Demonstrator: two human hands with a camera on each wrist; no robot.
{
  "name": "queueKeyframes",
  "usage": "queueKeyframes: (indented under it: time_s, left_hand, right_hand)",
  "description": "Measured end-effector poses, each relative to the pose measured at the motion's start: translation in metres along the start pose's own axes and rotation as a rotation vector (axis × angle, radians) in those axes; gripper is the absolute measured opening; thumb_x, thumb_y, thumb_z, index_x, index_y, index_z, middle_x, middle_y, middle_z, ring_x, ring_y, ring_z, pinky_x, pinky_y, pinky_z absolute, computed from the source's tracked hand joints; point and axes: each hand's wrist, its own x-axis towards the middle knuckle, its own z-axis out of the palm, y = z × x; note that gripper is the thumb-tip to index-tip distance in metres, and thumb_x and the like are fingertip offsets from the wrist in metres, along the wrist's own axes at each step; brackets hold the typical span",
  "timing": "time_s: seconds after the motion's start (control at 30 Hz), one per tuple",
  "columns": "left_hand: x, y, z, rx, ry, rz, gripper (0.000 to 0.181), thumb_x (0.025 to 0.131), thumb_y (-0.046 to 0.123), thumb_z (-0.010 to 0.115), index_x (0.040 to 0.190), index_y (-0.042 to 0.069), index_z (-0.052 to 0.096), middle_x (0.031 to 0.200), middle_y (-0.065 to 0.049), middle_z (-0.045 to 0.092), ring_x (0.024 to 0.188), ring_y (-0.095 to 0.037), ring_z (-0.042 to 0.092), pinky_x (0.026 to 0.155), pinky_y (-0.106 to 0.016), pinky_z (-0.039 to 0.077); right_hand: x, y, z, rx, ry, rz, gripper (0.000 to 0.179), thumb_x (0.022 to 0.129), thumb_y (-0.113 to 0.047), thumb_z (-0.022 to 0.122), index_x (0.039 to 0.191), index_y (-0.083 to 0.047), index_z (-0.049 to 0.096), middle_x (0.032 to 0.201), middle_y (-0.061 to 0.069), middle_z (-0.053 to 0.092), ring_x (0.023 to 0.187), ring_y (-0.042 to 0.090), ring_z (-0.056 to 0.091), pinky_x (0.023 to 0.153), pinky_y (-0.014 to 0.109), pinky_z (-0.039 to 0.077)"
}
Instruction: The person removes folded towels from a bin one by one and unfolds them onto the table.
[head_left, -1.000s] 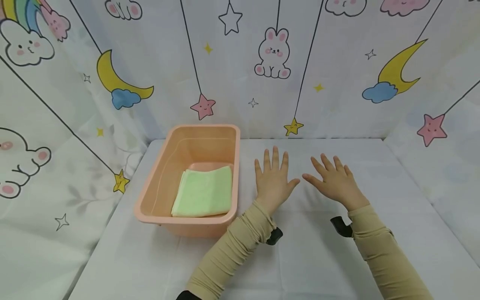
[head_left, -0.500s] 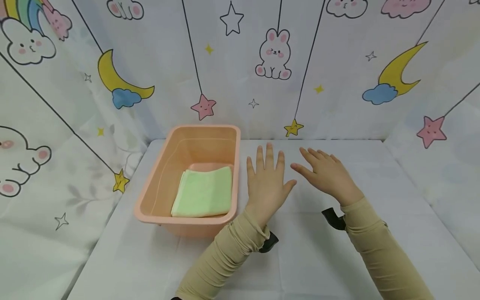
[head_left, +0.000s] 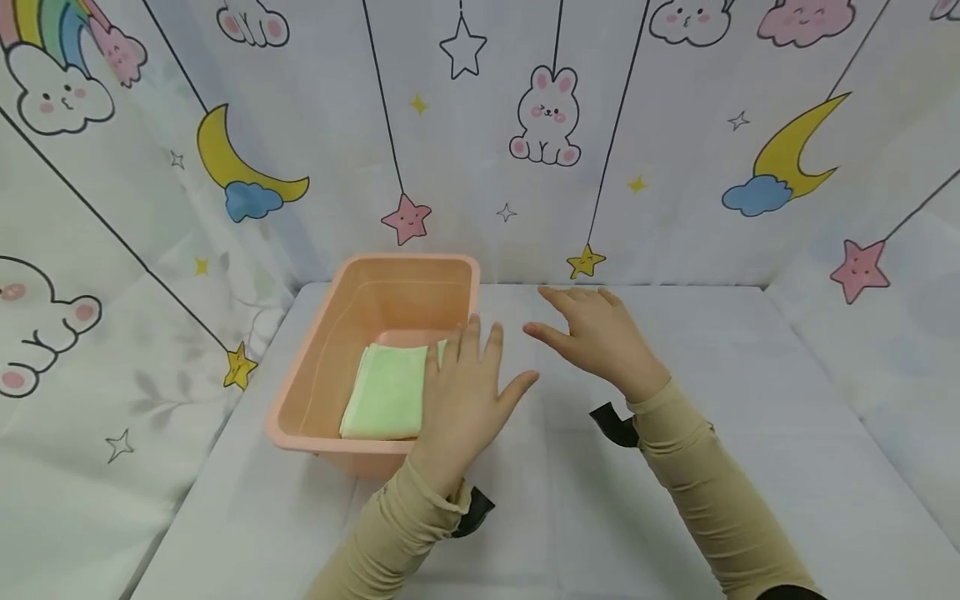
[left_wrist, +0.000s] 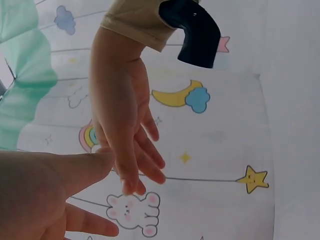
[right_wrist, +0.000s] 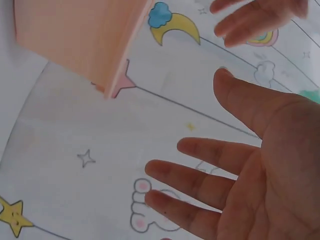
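A folded light green cloth lies inside a peach plastic basin on the white table. My left hand, fingers spread and holding nothing, overlaps the basin's near right corner in the head view and hides part of the cloth. Right of the basin, my right hand hovers over the table with its fingers extended and nothing in it. The right wrist view has the right hand with palm and fingers bare, the basin's wall beyond it. Both hands show in the left wrist view.
The table is covered in white. Behind it and along both sides hangs a white curtain printed with moons, stars and rabbits. Dark wrist mounts jut out below the sleeves.
Both hands have moved left in the head view, the left one from beside the basin to over its right edge. Basin and cloth stay where they were.
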Motion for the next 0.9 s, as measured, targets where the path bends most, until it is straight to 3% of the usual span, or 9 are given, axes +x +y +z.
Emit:
queueKeyframes:
  time_s: [0.17, 0.3, 0.47, 0.67, 0.9]
  left_hand:
    - [-0.025, -0.031, -0.003, -0.040, 0.014, -0.048, 0.069, 0.088, 0.060, 0.046, 0.137, 0.011, 0.046, 0.142, -0.015, 0.045, 0.131, -0.034, 0.042, 0.108, -0.058, 0.027]
    - [-0.040, -0.045, -0.005, -0.064, 0.022, -0.063, 0.067, 0.088, 0.058, 0.048, 0.135, 0.011, 0.048, 0.140, -0.017, 0.046, 0.129, -0.036, 0.043, 0.107, -0.060, 0.028]
    - [-0.057, -0.054, -0.005, -0.057, 0.053, -0.101, 0.065, 0.087, 0.057, 0.052, 0.132, 0.010, 0.051, 0.141, -0.017, 0.046, 0.127, -0.037, 0.046, 0.105, -0.062, 0.028]
    - [-0.074, -0.062, -0.002, -0.120, 0.134, -0.131, 0.055, 0.086, 0.048, 0.060, 0.123, 0.008, 0.059, 0.137, -0.016, 0.049, 0.123, -0.036, 0.049, 0.105, -0.063, 0.026]
    - [-0.091, -0.072, -0.002, -0.099, 0.139, -0.218, 0.047, 0.086, 0.048, 0.059, 0.116, 0.012, 0.064, 0.135, -0.015, 0.051, 0.125, -0.037, 0.046, 0.104, -0.067, 0.019]
  right_hand:
    - [0.004, -0.019, -0.001, 0.004, 0.017, -0.067, 0.062, 0.089, -0.050, 0.055, 0.137, -0.012, 0.047, 0.135, 0.012, 0.054, 0.127, 0.035, 0.046, 0.108, 0.056, 0.029]
    - [0.011, -0.034, -0.002, -0.018, 0.009, -0.110, 0.061, 0.088, -0.050, 0.055, 0.136, -0.013, 0.048, 0.135, 0.011, 0.054, 0.130, 0.037, 0.042, 0.108, 0.055, 0.029]
    - [0.023, -0.052, 0.001, -0.049, -0.016, -0.164, 0.060, 0.088, -0.052, 0.054, 0.135, -0.015, 0.049, 0.135, 0.011, 0.053, 0.134, 0.037, 0.037, 0.108, 0.056, 0.030]
    - [0.039, -0.074, 0.005, -0.041, -0.071, -0.178, 0.060, 0.088, -0.053, 0.054, 0.136, -0.017, 0.048, 0.137, 0.008, 0.051, 0.133, 0.035, 0.038, 0.109, 0.055, 0.029]
    - [0.068, -0.098, 0.010, -0.098, -0.118, -0.160, 0.059, 0.088, -0.056, 0.052, 0.137, -0.024, 0.047, 0.140, 0.002, 0.049, 0.140, 0.029, 0.027, 0.115, 0.055, 0.013]
